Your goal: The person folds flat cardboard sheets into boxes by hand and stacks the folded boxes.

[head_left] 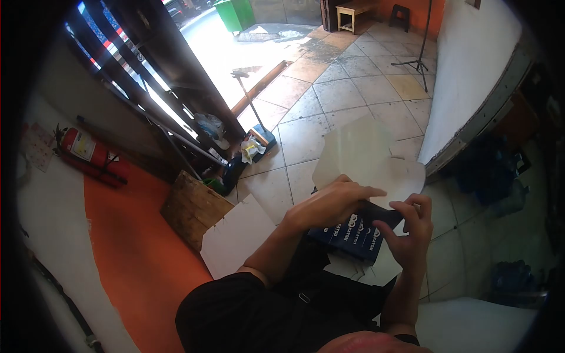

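My left hand reaches over a dark blue box with white KATSU lettering, its index finger stretched to the right. A small dark flat piece lies between my two hands. My right hand is curled at the right end of this dark piece, thumb and fingers bent around its edge. The fingers of my left hand that meet the piece are partly hidden. Beyond the hands, a large pale sheet with angled corners extends forward over the tiled floor.
Another pale sheet leans by a wooden board at the left. A fire extinguisher hangs on the left wall. A dustpan and a tripod stand are farther ahead. Blue plastic containers are at the right.
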`<state>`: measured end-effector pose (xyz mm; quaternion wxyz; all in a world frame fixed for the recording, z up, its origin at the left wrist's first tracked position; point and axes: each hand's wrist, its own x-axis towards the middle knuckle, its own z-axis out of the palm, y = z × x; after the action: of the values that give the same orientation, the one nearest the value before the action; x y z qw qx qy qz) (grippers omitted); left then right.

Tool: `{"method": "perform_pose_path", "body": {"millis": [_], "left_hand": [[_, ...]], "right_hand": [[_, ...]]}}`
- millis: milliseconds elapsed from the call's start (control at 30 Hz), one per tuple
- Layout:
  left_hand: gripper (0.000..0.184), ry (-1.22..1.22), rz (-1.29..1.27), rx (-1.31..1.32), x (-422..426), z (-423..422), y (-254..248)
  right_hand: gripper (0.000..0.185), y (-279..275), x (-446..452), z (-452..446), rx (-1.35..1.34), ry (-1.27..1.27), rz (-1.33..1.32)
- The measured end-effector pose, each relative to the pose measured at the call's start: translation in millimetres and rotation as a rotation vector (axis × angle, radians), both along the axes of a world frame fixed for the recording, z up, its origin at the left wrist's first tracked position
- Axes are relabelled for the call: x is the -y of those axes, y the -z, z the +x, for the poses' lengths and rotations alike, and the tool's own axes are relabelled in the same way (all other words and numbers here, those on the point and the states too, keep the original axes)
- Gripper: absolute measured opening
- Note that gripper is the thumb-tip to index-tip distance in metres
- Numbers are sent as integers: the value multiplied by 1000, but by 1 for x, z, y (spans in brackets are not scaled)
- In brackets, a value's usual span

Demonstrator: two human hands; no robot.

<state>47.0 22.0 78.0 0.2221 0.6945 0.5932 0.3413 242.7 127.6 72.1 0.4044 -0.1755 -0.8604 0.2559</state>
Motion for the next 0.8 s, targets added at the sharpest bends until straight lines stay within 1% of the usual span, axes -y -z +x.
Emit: {"method": "perform_pose_path", "body": {"millis": [33, 67, 133, 200, 267, 300, 367, 400, 433, 500, 567, 633, 667, 733, 767, 800], "left_hand": [[53, -81, 1, 91, 2, 1, -2], [53, -80, -1, 93, 2, 3, -2], [74, -146, -64, 25, -1, 9, 0], [76, -147, -34, 38, -1, 9, 2], [78, -144, -5, 51, -2, 11, 1], [75, -137, -10, 54, -3, 14, -2], [73, -131, -20, 59, -2, 15, -3], [73, -129, -8, 52, -3, 14, -3], [73, -124, 5, 43, -3, 14, -2], [75, -123, -7, 38, -3, 16, 0], [76, -129, -20, 33, -2, 17, 1], [65, -125, -46, 109, 0, 16, -2], [65, -127, -47, 107, 0, 14, 3], [48, 15, 203, 18, -1, 8, 13], [48, 11, 201, 18, 1, 7, 14], [38, 23, 198, 116, 4, 7, 4]], "right_hand": [[44, 2, 3, -3, 70, -19, 10], [39, 4, 5, -4, 140, -38, 18], [36, 10, 5, -4, 117, -3, 21], [32, 18, 3, -6, 90, 27, 30], [27, 26, -1, -7, -190, 180, 11], [27, 23, -2, -7, -190, 181, 11], [26, 15, -1, -7, -141, 162, 113], [29, 15, 2, -5, -70, 158, 58], [29, 14, 3, -3, -70, 160, 57], [33, 14, 3, -2, 67, 17, 57], [36, 16, 2, -1, 90, -4, 64], [40, 14, -3, 2, 161, -143, -62], [40, 15, -5, 6, 160, -145, -62], [52, 19, -12, 18, -118, -57, -227], [52, 24, -17, 20, -118, -61, -229], [57, 31, -22, 21, -269, 95, -312]]}}
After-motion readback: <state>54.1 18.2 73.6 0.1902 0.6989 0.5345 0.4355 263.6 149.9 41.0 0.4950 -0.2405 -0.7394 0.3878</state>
